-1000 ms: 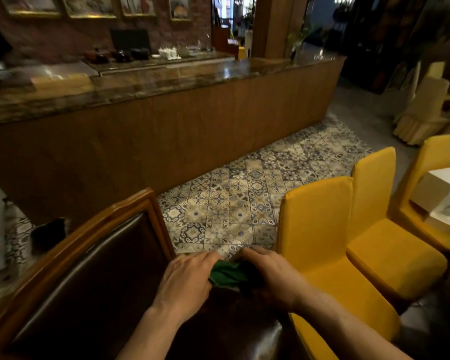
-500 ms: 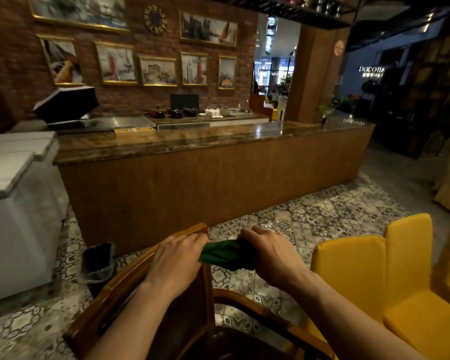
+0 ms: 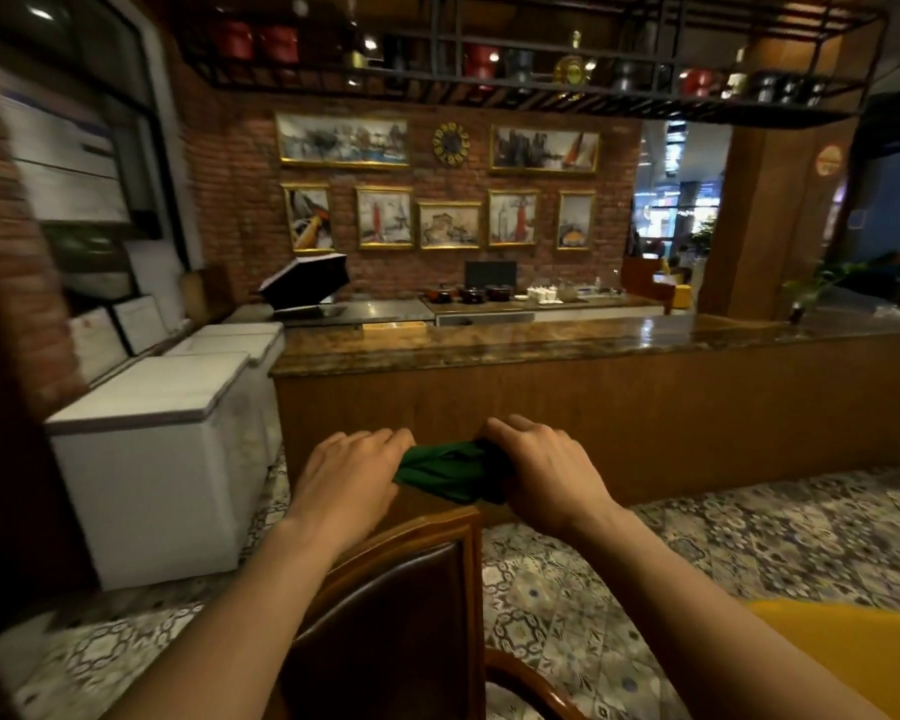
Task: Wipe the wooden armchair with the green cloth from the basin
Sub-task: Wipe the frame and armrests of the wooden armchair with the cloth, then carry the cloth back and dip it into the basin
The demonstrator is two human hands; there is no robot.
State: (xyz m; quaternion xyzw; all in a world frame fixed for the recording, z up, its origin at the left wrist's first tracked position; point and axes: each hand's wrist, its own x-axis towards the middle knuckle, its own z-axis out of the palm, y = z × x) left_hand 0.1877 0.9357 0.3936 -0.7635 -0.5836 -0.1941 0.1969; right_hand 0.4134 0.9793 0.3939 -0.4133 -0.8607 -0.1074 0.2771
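Observation:
The green cloth [image 3: 450,472] is bunched between both hands, just above the top corner of the wooden armchair's backrest. My left hand [image 3: 349,478] grips its left end and my right hand [image 3: 546,472] grips its right end. The wooden armchair [image 3: 411,579] stands directly below, its brown frame around a dark padded back, with a curved armrest low at the right. No basin is in view.
A long wooden counter [image 3: 593,407] with a stone top runs across ahead. Two white chest freezers [image 3: 162,459] stand at the left beside a brick wall. A yellow chair [image 3: 822,652] shows at the lower right. Patterned floor tiles surround the armchair.
The view has swung upward and left, so the armchair and yellow chairs dropped low in frame. Both hands kept hold of the cloth and lifted it from the seat area to the backrest's top.

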